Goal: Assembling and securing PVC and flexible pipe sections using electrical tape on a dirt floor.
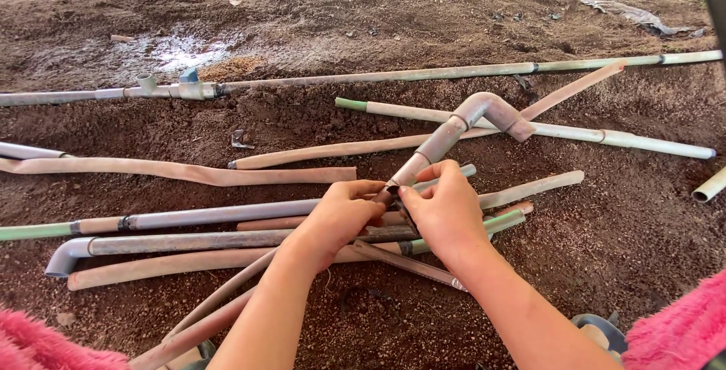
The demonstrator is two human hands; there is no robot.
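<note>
The bent grey pipe (461, 124) is being held up off the soil (620, 226) by its dark lower end, the left hand (340, 215) and right hand (446, 211) both closing their fingers around it above the loose pipes (212, 215), seemingly steadying it.

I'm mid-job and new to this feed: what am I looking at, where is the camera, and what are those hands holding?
There is no machine here: a person works with two bare hands. The single picture comes from a camera on their head, looking down. The left hand and right hand meet on the near end of a short grey pipe with an elbow bend, raised off the ground; both grips are closed around it and a dark strip at that end. Below is damp brown soil strewn with long pipes and flat hoses. A longer pipe with a valve lies farther away.
</note>
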